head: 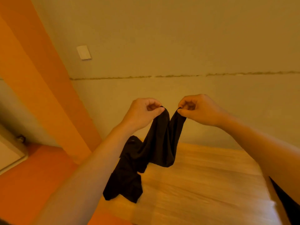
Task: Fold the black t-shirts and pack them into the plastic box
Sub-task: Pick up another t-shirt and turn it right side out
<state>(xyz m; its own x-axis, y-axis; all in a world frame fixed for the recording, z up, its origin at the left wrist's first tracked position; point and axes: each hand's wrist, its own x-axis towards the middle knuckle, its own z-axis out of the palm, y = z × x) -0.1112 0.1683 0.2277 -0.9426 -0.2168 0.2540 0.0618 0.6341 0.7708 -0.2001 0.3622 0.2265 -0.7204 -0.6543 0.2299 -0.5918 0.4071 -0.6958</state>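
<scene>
Wooden tabletop against a plain wall. Black t-shirt aloft, bunched, pinched by left hand and right hand, close together. Folding barely begun; no plastic box visible, packing still ahead.

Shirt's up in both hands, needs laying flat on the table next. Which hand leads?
Probably right. The right hand pinches the black t-shirt above the wooden table; the left hand holds the side whose bunched cloth hangs at the table's left edge.
</scene>
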